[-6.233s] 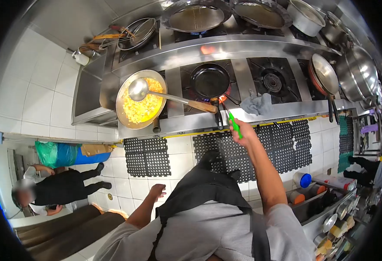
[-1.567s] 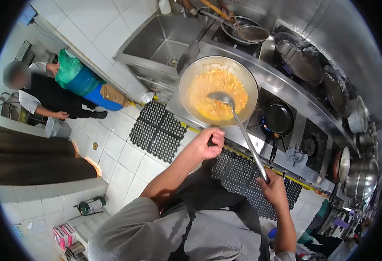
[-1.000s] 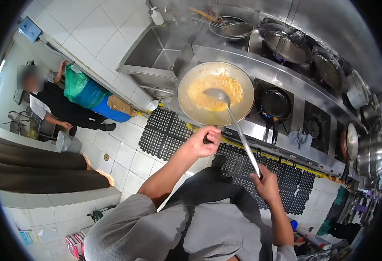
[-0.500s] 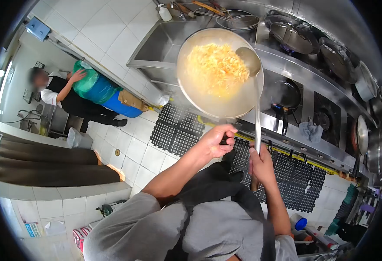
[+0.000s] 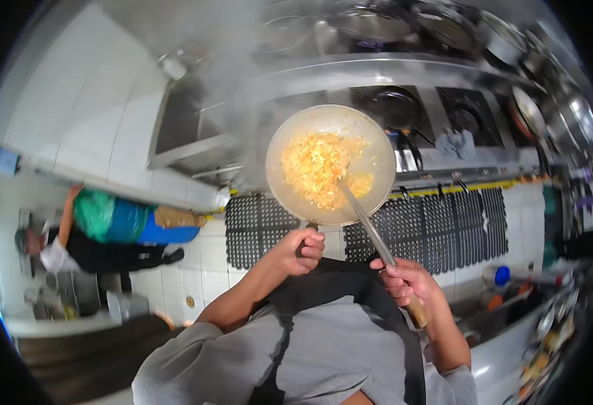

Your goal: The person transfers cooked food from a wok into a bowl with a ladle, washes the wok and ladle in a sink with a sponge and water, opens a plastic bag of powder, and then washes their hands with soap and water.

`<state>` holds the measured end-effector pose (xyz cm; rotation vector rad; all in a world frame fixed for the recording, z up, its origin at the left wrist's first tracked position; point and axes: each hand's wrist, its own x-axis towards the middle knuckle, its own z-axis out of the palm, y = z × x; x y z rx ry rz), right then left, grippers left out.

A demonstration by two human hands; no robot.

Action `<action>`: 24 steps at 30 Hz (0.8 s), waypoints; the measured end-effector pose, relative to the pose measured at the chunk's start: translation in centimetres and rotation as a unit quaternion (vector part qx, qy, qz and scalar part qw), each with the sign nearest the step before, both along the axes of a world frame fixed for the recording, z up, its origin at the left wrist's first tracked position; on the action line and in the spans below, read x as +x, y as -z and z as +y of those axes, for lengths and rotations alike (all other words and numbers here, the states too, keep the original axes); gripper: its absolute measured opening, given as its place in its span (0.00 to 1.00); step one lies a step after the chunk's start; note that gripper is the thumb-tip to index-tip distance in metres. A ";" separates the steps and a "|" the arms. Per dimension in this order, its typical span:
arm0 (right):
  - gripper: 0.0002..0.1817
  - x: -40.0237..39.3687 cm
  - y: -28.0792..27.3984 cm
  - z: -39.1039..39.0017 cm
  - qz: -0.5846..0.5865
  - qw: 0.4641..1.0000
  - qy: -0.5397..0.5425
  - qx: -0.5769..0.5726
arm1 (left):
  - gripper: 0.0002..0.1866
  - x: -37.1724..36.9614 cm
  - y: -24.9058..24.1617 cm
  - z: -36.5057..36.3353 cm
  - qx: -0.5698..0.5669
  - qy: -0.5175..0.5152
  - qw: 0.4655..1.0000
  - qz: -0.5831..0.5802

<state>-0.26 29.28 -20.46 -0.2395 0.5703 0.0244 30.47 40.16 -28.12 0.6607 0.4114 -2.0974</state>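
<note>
A pale wok-like pan (image 5: 380, 147) hangs in front of me over the floor mats, tipped so that its inside faces me. In it lies yellow-orange food (image 5: 313, 162) in small pieces, too blurred to name. My left hand (image 5: 301, 253) is closed around the pan's dark handle below the near rim. My right hand (image 5: 408, 280) grips a long metal ladle (image 5: 369, 228) near its wooden handle end. The ladle's shaft slants over the rim, and its bowl is hidden in the food.
Behind the pan runs a steel stove with a black frying pan (image 5: 397, 111) and a grey cloth (image 5: 455, 143). Steam drifts at upper left. Black rubber mats (image 5: 438, 226) cover the floor. At left a co-worker (image 5: 84, 253) stands by a green bag (image 5: 92, 214) and blue bin (image 5: 133, 221).
The pan is lower in view and nearer to my body. The ladle's bowl has gone from the pan's right side into the food, and its shaft slants more. My view has shifted.
</note>
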 end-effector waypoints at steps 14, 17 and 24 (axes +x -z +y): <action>0.13 12.3 -3.4 31.8 -0.084 0.892 0.440 0.059 | 0.09 13.4 -0.4 3.0 -0.007 0.446 0.895 -0.001; 0.13 18.8 -6.2 34.4 -0.051 0.847 0.529 0.036 | 0.09 15.9 0.4 0.0 0.007 0.513 0.855 0.072; 0.14 20.3 -10.1 40.6 0.012 0.736 0.676 -0.010 | 0.08 9.4 -3.7 -1.2 -0.006 0.638 0.769 0.046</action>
